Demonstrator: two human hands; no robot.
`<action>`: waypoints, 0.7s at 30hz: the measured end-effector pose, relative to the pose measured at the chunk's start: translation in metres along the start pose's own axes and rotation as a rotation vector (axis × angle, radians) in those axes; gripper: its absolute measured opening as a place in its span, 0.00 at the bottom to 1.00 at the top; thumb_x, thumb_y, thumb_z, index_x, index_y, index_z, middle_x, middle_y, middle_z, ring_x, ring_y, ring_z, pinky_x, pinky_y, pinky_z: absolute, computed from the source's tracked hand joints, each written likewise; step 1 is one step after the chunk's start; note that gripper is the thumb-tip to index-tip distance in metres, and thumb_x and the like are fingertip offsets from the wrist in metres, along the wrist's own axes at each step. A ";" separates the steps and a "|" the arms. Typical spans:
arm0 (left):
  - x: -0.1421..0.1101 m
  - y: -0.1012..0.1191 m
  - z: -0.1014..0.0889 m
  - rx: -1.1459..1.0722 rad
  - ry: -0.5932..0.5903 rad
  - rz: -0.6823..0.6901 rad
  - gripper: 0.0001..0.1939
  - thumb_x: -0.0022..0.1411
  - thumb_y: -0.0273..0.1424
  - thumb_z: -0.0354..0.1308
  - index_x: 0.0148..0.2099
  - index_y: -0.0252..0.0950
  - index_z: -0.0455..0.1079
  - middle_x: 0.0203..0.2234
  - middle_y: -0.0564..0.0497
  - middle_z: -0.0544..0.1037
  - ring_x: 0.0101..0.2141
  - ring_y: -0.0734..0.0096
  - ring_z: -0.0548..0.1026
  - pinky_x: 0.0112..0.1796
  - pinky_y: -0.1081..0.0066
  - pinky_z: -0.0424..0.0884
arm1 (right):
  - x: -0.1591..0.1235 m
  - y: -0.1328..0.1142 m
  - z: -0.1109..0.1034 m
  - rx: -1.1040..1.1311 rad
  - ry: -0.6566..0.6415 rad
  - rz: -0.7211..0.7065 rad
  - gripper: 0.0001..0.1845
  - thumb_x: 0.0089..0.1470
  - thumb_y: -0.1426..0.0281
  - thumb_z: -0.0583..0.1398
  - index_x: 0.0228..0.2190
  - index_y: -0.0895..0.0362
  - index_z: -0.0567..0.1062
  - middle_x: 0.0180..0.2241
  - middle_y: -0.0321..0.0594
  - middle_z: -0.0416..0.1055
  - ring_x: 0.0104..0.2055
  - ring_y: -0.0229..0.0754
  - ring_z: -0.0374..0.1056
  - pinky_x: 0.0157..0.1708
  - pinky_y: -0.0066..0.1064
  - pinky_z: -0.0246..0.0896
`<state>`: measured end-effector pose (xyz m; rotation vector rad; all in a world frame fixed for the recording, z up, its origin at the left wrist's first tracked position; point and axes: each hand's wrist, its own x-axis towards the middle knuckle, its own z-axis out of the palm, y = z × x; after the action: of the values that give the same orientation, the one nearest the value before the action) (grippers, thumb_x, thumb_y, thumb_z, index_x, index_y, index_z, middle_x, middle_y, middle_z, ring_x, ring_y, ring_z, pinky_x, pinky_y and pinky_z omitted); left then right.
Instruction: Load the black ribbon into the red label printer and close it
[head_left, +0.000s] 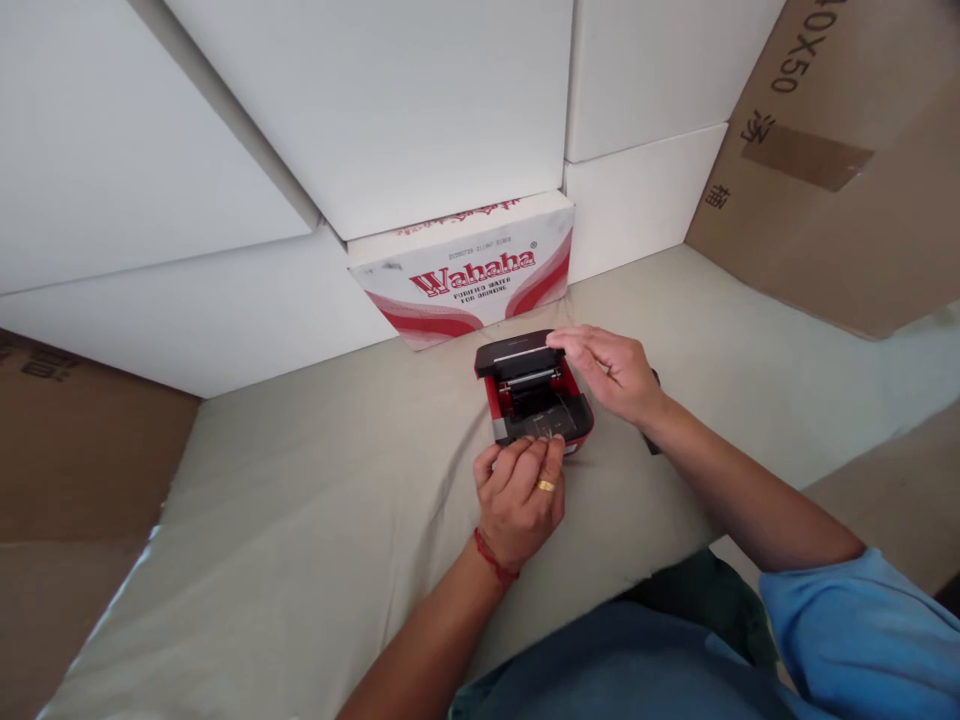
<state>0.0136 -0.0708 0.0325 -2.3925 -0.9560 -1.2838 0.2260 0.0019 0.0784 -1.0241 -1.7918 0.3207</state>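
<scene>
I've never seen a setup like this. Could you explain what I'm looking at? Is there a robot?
No robot here: these are a person's bare hands. The one picture comes from a camera worn on that person's head, looking forward and down. On a cloth-covered surface sits a small red-and-black device, its lid raised. The left hand, wearing a ring, has its fingers at the device's near edge. The right hand touches the lid's corner. Whether either grips firmly, I can't tell. Behind stands a Wahaha water carton.
</scene>
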 end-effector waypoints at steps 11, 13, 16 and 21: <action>-0.006 0.000 0.007 -0.032 -0.002 -0.026 0.25 0.66 0.20 0.63 0.63 0.41 0.76 0.37 0.49 0.87 0.40 0.62 0.83 0.50 0.59 0.69 | -0.058 -0.002 0.005 -0.245 -0.153 -0.042 0.18 0.76 0.69 0.56 0.56 0.50 0.84 0.58 0.41 0.85 0.66 0.46 0.79 0.74 0.50 0.64; -0.007 -0.004 0.005 -0.068 0.008 -0.044 0.27 0.67 0.22 0.63 0.66 0.42 0.74 0.38 0.49 0.86 0.40 0.62 0.82 0.51 0.59 0.70 | -0.059 -0.002 0.008 -0.247 -0.141 -0.042 0.19 0.76 0.70 0.55 0.56 0.50 0.84 0.58 0.41 0.85 0.66 0.46 0.79 0.73 0.48 0.65; -0.009 -0.016 0.000 -0.150 0.079 -0.085 0.28 0.71 0.29 0.61 0.72 0.43 0.70 0.44 0.44 0.86 0.46 0.57 0.82 0.54 0.55 0.71 | -0.059 -0.002 0.011 -0.220 -0.092 -0.054 0.18 0.76 0.71 0.56 0.55 0.51 0.84 0.58 0.42 0.85 0.65 0.45 0.79 0.71 0.46 0.67; -0.009 -0.047 -0.003 -0.447 0.053 -0.459 0.28 0.82 0.37 0.45 0.79 0.43 0.59 0.55 0.42 0.86 0.60 0.53 0.81 0.65 0.46 0.67 | -0.059 -0.002 0.014 -0.188 -0.074 -0.046 0.17 0.76 0.71 0.56 0.53 0.51 0.85 0.57 0.41 0.86 0.65 0.45 0.80 0.69 0.46 0.69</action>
<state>-0.0230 -0.0406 0.0230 -2.5197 -1.3823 -1.8871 0.2214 -0.0408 0.0357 -1.1128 -1.9372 0.1656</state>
